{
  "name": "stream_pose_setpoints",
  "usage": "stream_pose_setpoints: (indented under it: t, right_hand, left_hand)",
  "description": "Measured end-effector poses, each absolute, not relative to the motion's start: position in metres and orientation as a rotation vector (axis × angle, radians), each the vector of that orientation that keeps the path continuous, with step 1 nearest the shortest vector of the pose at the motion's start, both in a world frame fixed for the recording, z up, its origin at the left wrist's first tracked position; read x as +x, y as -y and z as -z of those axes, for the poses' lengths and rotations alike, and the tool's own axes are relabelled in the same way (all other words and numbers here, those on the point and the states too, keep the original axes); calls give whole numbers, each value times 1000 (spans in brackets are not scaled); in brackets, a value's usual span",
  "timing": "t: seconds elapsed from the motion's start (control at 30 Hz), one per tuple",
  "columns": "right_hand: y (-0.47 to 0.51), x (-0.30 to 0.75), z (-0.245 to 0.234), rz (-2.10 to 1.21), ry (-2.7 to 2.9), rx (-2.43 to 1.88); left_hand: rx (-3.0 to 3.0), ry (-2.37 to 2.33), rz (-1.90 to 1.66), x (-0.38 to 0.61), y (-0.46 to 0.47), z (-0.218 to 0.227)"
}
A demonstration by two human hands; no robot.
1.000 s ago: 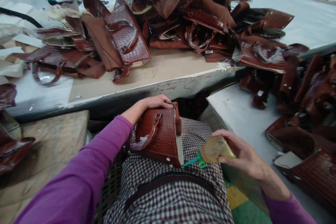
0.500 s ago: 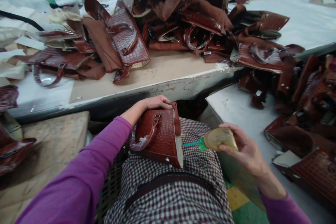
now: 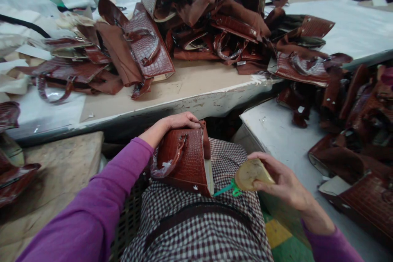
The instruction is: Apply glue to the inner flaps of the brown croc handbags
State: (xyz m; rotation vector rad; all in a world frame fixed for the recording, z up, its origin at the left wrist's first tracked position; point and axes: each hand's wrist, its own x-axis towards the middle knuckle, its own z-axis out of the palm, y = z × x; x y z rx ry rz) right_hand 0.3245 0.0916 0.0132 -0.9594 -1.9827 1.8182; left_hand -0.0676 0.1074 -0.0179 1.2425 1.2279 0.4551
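A brown crocodile-pattern handbag [image 3: 187,159] lies on my lap, over a checked apron. My left hand [image 3: 179,121] is closed over its top edge and steadies it. My right hand [image 3: 281,180] is wrapped round a yellowish squeeze bottle [image 3: 251,174] with a green nozzle [image 3: 227,189]. The nozzle tip sits right at the bag's pale lower side edge. A plastic-wrapped handle hangs on the bag's face.
A worktable [image 3: 196,90] in front carries a large heap of brown bags and leather parts [image 3: 215,24]. More bags [image 3: 353,131] lie on a white surface at right. A wooden board [image 3: 58,172] is at left.
My right hand dipped back down and tilted the bottle, bringing the green nozzle from the bag's upper side edge to its lower edge. My left hand and the bag stayed put.
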Motion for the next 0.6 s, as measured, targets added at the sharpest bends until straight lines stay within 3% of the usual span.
stream_pose_setpoints:
  t: [0.33, 0.6]
  right_hand:
    - [-77, 347, 10, -1669, 1303, -1064]
    - [-58, 348, 34, -1624, 1200, -1172]
  left_hand:
    - [1446, -1347, -559, -79, -62, -77]
    - [1608, -1799, -959, -51, 1, -61]
